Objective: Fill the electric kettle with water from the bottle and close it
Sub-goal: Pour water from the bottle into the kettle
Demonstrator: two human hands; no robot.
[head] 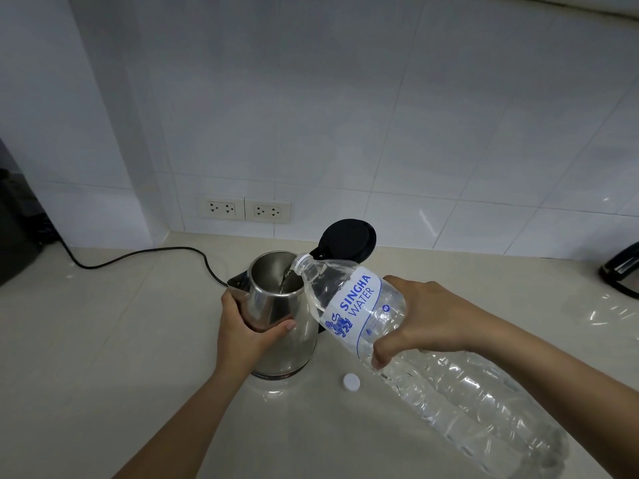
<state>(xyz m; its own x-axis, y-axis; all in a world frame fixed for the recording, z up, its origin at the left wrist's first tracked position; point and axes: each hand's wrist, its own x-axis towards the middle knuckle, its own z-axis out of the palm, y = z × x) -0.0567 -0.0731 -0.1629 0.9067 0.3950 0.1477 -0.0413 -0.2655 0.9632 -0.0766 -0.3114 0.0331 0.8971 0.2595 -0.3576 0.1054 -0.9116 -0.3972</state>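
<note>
Over the open kettle (276, 305), gripped by the left hand (245, 326), the right hand (425, 316) clasps the tilted bottle (380, 326).

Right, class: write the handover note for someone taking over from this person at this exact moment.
Left hand: grip around the steel electric kettle, steadying it on the counter.
Right hand: grip on the tilted Singha water bottle, its mouth over the kettle opening.
Done: bottle cap off, lying beside the kettle base; black lid flipped up; water streaming in.
Left: finish pouring, set the bottle down, shut the lid.
</note>
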